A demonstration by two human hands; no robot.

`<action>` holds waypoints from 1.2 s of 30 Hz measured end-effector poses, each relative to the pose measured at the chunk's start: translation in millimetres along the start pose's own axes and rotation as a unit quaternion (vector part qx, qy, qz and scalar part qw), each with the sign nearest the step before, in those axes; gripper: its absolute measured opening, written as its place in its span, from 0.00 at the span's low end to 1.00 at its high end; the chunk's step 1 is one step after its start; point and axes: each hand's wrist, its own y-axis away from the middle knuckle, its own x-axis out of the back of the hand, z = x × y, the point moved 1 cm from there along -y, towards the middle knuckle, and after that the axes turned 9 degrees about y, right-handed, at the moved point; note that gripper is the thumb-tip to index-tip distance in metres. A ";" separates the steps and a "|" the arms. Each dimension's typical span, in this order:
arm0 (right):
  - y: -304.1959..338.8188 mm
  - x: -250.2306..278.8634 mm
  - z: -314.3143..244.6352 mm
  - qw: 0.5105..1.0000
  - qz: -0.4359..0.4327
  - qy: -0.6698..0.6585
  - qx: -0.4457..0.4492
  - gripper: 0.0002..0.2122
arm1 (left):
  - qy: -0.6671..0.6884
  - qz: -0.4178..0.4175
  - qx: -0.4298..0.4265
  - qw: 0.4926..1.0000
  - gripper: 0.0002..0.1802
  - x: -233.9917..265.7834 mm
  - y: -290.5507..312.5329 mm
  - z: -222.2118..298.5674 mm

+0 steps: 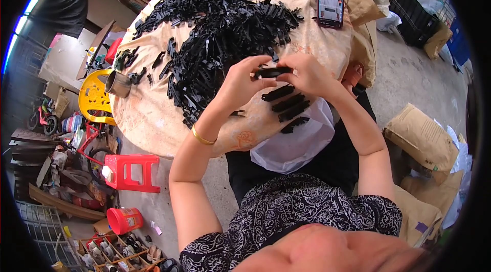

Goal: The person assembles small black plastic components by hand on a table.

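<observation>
Between my two hands, above the near right part of the round table, is a small stack of black plastic pieces [272,72]. My left hand [244,82] pinches its left end, and my right hand [302,73] grips its right end. Just below the hands, several black bundles [289,104] lie in a row at the table's near edge. A big heap of loose black plastic parts [225,42] spreads over the middle and far side of the cloth-covered table [153,123]. What the single parts are for cannot be made out.
A phone [330,1] stands at the table's far right. An open white plastic bag [296,144] hangs at my lap. On the left are a metal cup [118,84], a yellow chair [94,99], a red stool [132,172] and a red bucket [124,220]. Brown paper sacks [422,139] lie on the right.
</observation>
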 end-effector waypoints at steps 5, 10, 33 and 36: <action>2.8 4.8 8.8 0.984 -0.173 -0.028 0.041 0.13 | -0.412 0.061 -0.078 0.906 0.07 46.2 -5.2 5.5; -11.9 5.1 6.1 0.976 -0.204 -0.063 0.044 0.11 | -0.511 0.085 0.050 0.854 0.15 42.9 -7.2 -6.2; -33.2 -35.9 3.4 0.980 -0.014 0.188 0.056 0.10 | -0.089 0.156 0.070 0.981 0.22 55.9 -2.1 -5.2; -37.1 -39.7 1.1 0.975 -0.045 0.213 0.036 0.08 | 0.110 0.139 0.114 0.977 0.17 60.6 0.1 -17.9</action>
